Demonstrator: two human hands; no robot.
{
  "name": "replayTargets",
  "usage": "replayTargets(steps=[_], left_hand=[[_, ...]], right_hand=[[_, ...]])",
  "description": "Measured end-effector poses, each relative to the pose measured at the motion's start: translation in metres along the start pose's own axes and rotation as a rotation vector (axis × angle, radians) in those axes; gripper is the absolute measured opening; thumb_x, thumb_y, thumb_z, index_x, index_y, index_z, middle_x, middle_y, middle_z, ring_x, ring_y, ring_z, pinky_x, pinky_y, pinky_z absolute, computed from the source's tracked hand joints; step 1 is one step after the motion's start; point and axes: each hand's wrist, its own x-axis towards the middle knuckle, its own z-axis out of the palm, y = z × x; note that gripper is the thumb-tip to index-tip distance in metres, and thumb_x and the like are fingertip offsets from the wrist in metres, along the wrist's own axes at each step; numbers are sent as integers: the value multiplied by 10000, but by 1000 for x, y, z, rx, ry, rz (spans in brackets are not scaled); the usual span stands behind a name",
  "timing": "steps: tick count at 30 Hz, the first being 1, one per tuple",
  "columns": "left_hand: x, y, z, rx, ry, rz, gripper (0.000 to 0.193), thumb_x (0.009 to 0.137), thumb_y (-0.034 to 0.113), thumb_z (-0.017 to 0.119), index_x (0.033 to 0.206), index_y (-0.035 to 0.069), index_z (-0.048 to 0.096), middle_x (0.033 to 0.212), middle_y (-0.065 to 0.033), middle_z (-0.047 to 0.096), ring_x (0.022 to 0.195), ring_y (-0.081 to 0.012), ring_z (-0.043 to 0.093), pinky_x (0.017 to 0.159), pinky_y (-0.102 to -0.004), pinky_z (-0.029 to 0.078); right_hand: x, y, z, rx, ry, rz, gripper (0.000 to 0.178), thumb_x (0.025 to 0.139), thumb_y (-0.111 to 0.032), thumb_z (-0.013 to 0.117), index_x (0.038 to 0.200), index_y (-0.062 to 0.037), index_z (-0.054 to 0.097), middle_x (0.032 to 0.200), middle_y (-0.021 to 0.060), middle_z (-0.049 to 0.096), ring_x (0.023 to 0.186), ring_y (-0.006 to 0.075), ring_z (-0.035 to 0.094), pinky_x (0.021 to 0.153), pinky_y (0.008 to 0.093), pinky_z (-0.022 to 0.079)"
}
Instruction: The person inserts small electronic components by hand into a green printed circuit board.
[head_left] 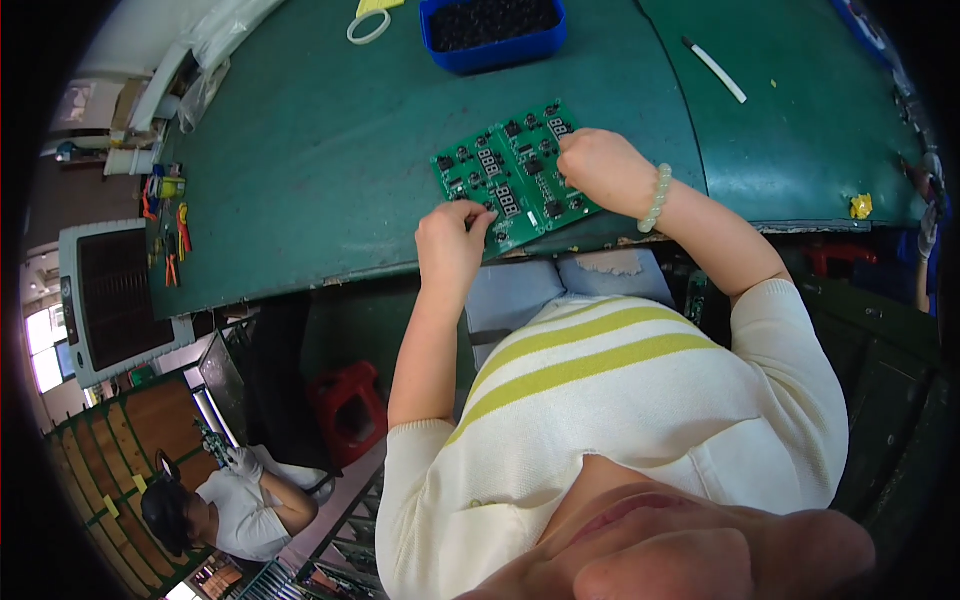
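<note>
A green circuit board panel (pixel 541 188) lies at the table's near edge in front of me. It carries several three-digit display modules (pixel 507 201) and small black buttons, with a seam dividing it. My left hand (pixel 452 238) is at its near left corner, thumb and fingers pinched over the surface; whatever is between the fingertips is too small to make out. Over the right part of the panel is my right hand (pixel 608 172), fingers curled down next to a display module. Its fingertips are hidden behind the hand.
Beyond the panel stands a blue bin (pixel 493 52) of small black parts. A tape roll (pixel 369 27) lies left of it, a white pen-like tool (pixel 716 70) to the right. Pliers (pixel 171 268) sit at the left edge. A co-worker (pixel 245 510) holds another board.
</note>
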Motion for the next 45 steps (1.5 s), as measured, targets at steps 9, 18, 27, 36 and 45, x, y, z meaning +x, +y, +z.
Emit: replayTargets(steps=[9, 18, 27, 36, 45], left_hand=[[-1, -7, 2, 109, 31, 179, 98, 709, 116, 672, 721, 20, 652, 721, -151, 592, 630, -315, 591, 586, -398, 480], [-12, -4, 14, 139, 153, 158, 191, 692, 164, 714, 797, 21, 643, 734, -120, 578, 629, -285, 579, 554, -363, 466], [-13, -9, 18, 115, 118, 440, 345, 612, 235, 773, 866, 53, 626, 748, -56, 502, 638, -218, 532, 528, -321, 440], [54, 1, 8, -1421, 14, -373, 177, 870, 179, 570, 882, 3, 582, 812, -24, 523, 590, -119, 443, 516, -227, 366], [133, 13, 33, -1887, -82, -552, 251, 922, 231, 402, 926, 12, 525, 789, -41, 478, 684, -149, 418, 610, -282, 361]], right_hand=[[46, 42, -44, 451, -28, 20, 158, 662, -195, 689, 702, -44, 667, 658, 121, 623, 643, 255, 615, 598, 352, 486], [188, 128, 15, 131, 2, 158, 255, 801, -202, 610, 996, -37, 606, 976, 130, 627, 912, 278, 591, 790, 377, 469], [200, 148, 25, 293, 79, 229, 143, 717, -147, 696, 814, -48, 660, 791, 101, 657, 747, 231, 627, 681, 338, 497], [194, 156, 13, 1796, 514, 642, 48, 786, 5, 611, 825, 31, 601, 717, 113, 609, 535, 153, 550, 467, 239, 464], [116, 37, -17, 2386, 445, 437, 64, 850, -54, 554, 802, -17, 575, 709, 77, 535, 553, 113, 436, 478, 220, 382]])
